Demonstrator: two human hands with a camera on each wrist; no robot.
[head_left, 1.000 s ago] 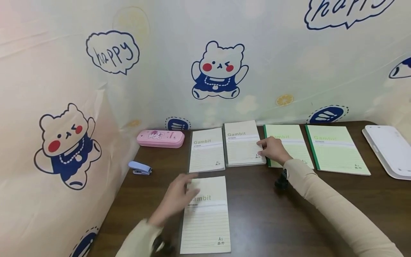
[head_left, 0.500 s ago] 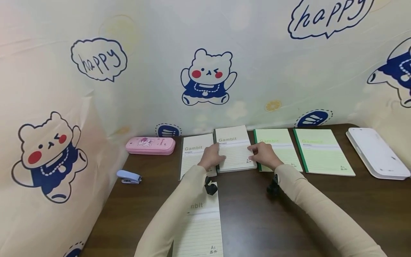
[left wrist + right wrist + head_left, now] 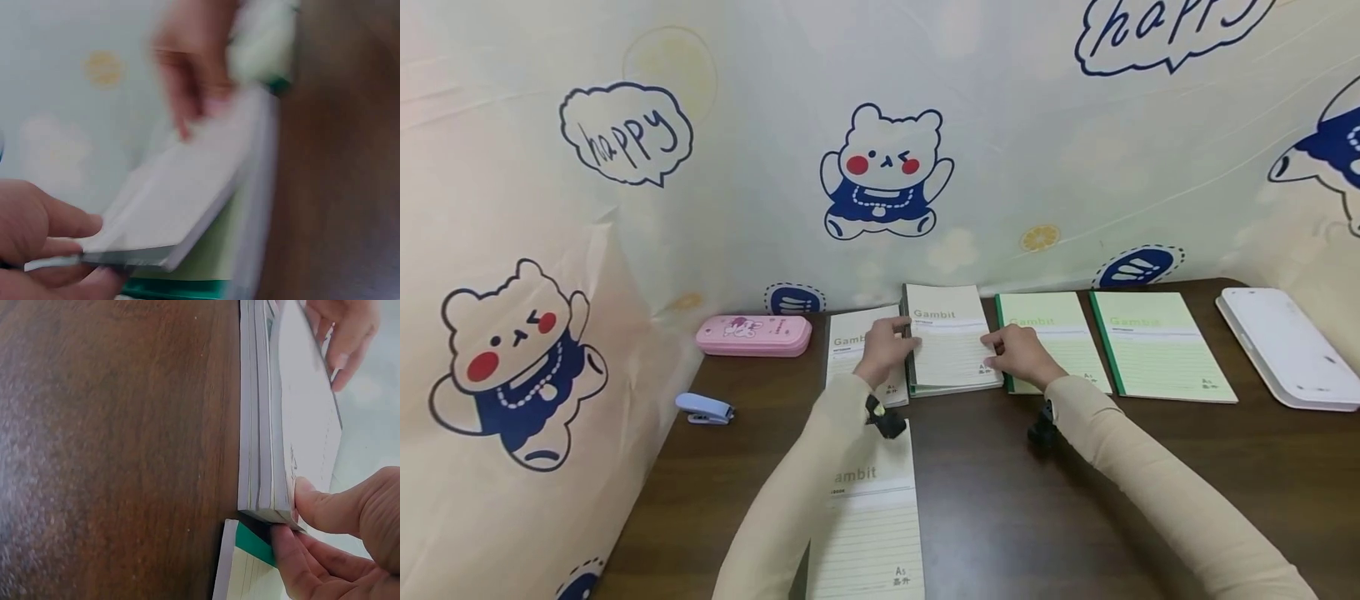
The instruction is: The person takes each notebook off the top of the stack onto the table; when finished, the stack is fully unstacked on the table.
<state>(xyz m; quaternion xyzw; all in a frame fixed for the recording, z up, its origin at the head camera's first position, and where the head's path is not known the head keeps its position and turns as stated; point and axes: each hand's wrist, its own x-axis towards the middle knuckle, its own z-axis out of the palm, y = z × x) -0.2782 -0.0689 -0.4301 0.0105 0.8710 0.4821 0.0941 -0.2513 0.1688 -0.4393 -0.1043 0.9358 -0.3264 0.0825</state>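
A stack of cream Gambit notebooks (image 3: 951, 350) lies at the back middle of the table. My left hand (image 3: 884, 346) pinches the dark spine edge of the top notebook (image 3: 181, 194), which is raised at that side over a green-spined one beneath. Its opposite edge is gripped by my right hand (image 3: 1021, 354), thumb on the cover and fingers under the edge. The stacked page edges (image 3: 259, 425) show in the right wrist view. Left of the stack is another cream notebook (image 3: 844, 340), partly covered by my left hand. A further one (image 3: 872, 533) lies in front, partly under my left sleeve.
Two green-spined notebooks (image 3: 1161, 350) lie to the right of the stack, the nearer one partly behind my right hand. A pink pencil case (image 3: 754, 336) and a blue stapler (image 3: 704, 408) are at the left. A white flat case (image 3: 1292, 350) stands far right.
My left hand has moved from above the front notebook up to the left edge of the stack. My right hand stays at the right edge. The view has shifted a little.
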